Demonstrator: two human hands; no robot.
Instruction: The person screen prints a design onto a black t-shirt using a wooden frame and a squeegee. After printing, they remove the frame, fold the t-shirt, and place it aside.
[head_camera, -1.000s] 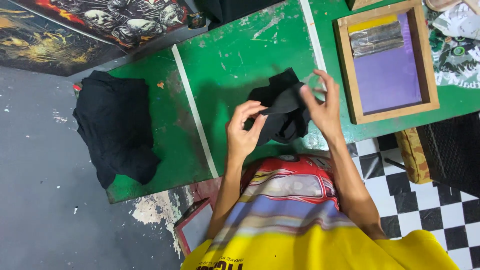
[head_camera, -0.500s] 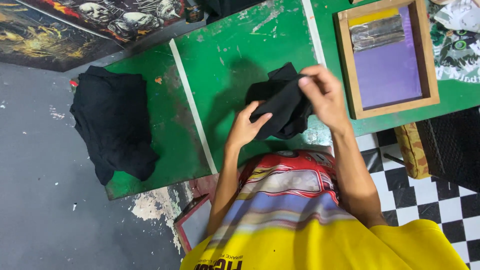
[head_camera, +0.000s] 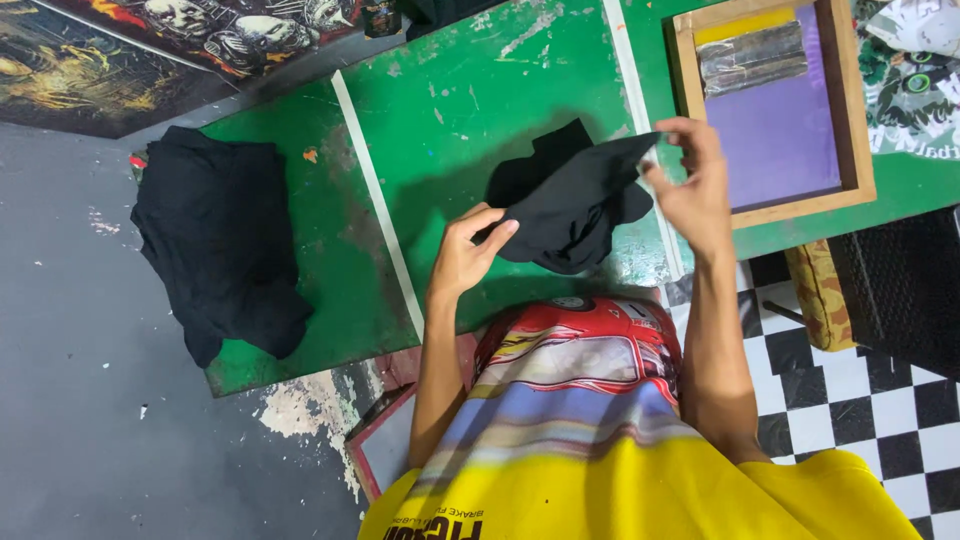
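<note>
From the head camera, looking straight down, both bare hands hold a small piece of limp black fabric (head_camera: 572, 205) above a worn green-painted wooden table (head_camera: 470, 110) that is crossed by white stripes. The left hand (head_camera: 468, 258) sits at about seven o'clock of the cloth, its fingers curled and pinching the near-left edge, thumb on top. The right hand (head_camera: 698, 190) is at about three o'clock of the cloth, fingers closed on its far-right corner and lifting that corner, so the cloth stretches between the two hands while its lower part sags towards the tabletop. The cloth lies near the middle of the picture, just inside the table's near edge.

At about nine o'clock from the hands, well apart, a larger crumpled black garment (head_camera: 222, 245) lies on the left part of the table, spilling over its near edge. At about two o'clock, just beyond the right hand, rests a wooden-framed printing screen with purple mesh (head_camera: 780, 130), a strip of silvery tape across its top. Below the hands, the person's yellow and striped printed shirt (head_camera: 600, 440) fills the lower frame, above a black-and-white chequered floor (head_camera: 880, 400).
</note>
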